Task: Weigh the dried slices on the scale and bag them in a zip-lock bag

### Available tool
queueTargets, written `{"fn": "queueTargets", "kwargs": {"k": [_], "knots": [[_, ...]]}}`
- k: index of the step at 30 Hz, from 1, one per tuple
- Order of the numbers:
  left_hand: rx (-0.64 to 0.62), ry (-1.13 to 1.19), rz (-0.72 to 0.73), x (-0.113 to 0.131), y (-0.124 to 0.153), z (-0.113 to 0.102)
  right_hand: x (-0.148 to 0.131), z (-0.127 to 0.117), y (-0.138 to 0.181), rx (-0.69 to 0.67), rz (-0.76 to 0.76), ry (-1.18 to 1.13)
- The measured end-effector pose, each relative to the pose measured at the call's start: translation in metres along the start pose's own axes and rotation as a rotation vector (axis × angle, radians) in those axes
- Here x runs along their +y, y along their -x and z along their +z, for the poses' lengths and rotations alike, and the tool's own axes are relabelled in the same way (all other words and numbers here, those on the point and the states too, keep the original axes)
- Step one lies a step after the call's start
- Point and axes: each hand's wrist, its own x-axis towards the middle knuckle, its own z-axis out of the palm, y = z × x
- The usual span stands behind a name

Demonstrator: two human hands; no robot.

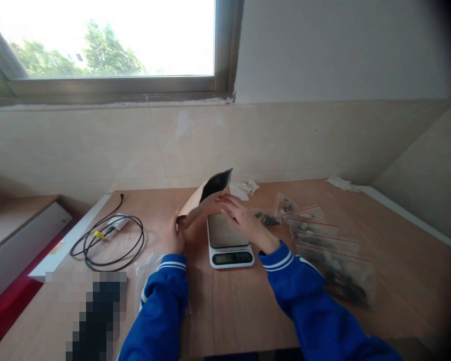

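A brown paper pouch (206,193) with a dark lining lies tilted on the wooden table (229,311), its open mouth turned up and to the right. My left hand (175,234) grips the pouch's lower left end, fingers closed round it. My right hand (240,218) rests on the pouch's edge with its fingers curled, just above the steel platform of a small white digital kitchen scale (229,243). Both arms wear blue sleeves with white stripes.
Several clear zip bags (323,245) with red seals, holding small dark items, lie in a row right of the scale. A coiled black cable (108,240) lies at the left. Crumpled white paper (248,188) sits near the wall. A clear plastic sheet (148,265) lies under my left forearm.
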Motion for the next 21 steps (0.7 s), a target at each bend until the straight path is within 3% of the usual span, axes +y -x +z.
{"fn": "queueTargets", "kwargs": {"k": [2,6,8,12,17,21], "knots": [[0.021,0.053,0.061,0.007,0.002,0.000,-0.005,0.000,0.001,0.073,0.007,0.003],[0.090,0.072,0.148,0.019,0.004,-0.002,-0.005,-0.005,0.011,0.375,0.061,0.011],[0.152,0.052,0.173,0.024,0.004,-0.003,0.000,-0.006,0.019,0.355,0.090,-0.044],[0.240,0.054,0.189,0.029,0.004,-0.005,0.009,0.000,0.044,0.159,0.139,-0.103],[0.268,0.002,0.377,0.024,0.001,-0.007,-0.003,-0.006,0.056,0.355,0.166,0.001],[0.294,-0.011,0.476,0.020,0.002,-0.007,-0.024,-0.023,0.045,0.240,0.024,0.067]]}}
